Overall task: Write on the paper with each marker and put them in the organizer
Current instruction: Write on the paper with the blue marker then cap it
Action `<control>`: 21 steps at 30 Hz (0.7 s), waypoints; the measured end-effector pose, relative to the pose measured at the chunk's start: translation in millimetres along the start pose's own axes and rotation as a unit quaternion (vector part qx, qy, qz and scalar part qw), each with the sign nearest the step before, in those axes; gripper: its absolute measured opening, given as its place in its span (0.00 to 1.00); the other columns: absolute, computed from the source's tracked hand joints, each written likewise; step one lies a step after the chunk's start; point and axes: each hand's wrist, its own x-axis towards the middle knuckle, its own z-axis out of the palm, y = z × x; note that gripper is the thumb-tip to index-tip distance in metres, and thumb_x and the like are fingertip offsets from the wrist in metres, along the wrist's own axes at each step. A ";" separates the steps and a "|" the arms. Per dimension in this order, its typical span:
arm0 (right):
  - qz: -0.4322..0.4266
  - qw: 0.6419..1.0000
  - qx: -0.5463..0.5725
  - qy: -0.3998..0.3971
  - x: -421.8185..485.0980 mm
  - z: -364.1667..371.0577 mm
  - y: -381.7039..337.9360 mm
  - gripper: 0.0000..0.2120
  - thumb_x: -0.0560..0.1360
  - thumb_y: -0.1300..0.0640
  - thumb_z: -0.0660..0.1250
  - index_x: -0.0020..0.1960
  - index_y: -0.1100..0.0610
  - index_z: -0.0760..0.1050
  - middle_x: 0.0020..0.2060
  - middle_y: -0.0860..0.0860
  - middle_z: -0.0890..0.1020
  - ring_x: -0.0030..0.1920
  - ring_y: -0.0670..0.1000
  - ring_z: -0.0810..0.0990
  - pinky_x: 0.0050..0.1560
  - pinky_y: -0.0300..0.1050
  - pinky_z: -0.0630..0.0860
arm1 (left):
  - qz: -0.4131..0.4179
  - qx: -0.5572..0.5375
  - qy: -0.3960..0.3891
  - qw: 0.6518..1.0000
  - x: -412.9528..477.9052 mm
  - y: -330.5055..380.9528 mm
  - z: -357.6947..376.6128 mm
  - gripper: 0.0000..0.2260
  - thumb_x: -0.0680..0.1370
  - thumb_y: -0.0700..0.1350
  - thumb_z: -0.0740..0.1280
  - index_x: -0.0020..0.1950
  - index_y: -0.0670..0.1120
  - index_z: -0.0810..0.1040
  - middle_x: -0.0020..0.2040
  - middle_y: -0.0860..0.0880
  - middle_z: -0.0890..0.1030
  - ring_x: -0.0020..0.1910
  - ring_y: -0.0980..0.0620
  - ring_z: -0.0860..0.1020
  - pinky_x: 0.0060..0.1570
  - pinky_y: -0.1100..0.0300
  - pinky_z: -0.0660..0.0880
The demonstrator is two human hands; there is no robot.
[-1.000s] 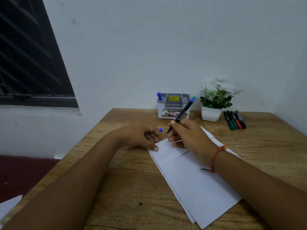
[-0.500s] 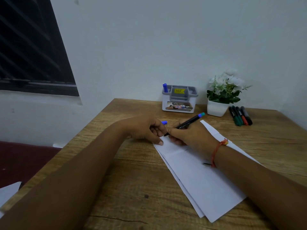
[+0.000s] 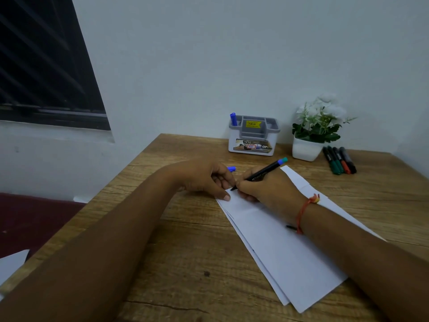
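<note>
Evidently light and stiff, the marker (image 3: 260, 175) is pinched near its tip by the right hand (image 3: 270, 192); the left hand (image 3: 204, 177) grips a blue cap (image 3: 231, 168).

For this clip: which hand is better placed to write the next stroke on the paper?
Right. The right hand grips the black marker with its tip on the paper; the left hand holds a blue cap while its thumb pins the sheet's corner.

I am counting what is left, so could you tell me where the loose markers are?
In the head view, the loose markers lie side by side at the far right of the table, just beside the white flower pot.
</note>
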 end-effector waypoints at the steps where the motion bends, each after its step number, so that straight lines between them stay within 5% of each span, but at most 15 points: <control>1: 0.001 1.000 -0.003 -0.004 -0.4 -0.4 -1.0 0.06 0.72 0.59 0.70 0.43 0.61 0.83 0.32 0.57 0.84 0.33 0.49 0.80 0.43 0.51 0.80 | 0.000 0.001 0.000 1.000 0.0 0.4 -0.3 0.18 0.68 0.46 0.79 0.57 0.53 0.83 0.50 0.50 0.83 0.50 0.54 0.79 0.58 0.56 0.78; 12: -0.013 0.999 -0.036 0.009 -0.8 0.1 -2.5 0.07 0.72 0.58 0.69 0.42 0.61 0.83 0.35 0.58 0.86 0.33 0.48 0.81 0.48 0.54 0.82 | -0.002 0.001 0.001 1.000 -0.9 1.6 -0.5 0.19 0.68 0.46 0.79 0.57 0.53 0.83 0.49 0.52 0.83 0.47 0.58 0.79 0.55 0.60 0.78; 21: -0.011 0.999 -0.045 0.018 -0.6 0.0 -1.8 0.09 0.71 0.56 0.69 0.41 0.63 0.82 0.33 0.57 0.85 0.33 0.47 0.80 0.48 0.55 0.81 | -0.002 0.012 0.003 1.000 -0.7 0.6 -0.1 0.18 0.67 0.48 0.79 0.57 0.55 0.83 0.50 0.52 0.83 0.52 0.52 0.80 0.59 0.52 0.78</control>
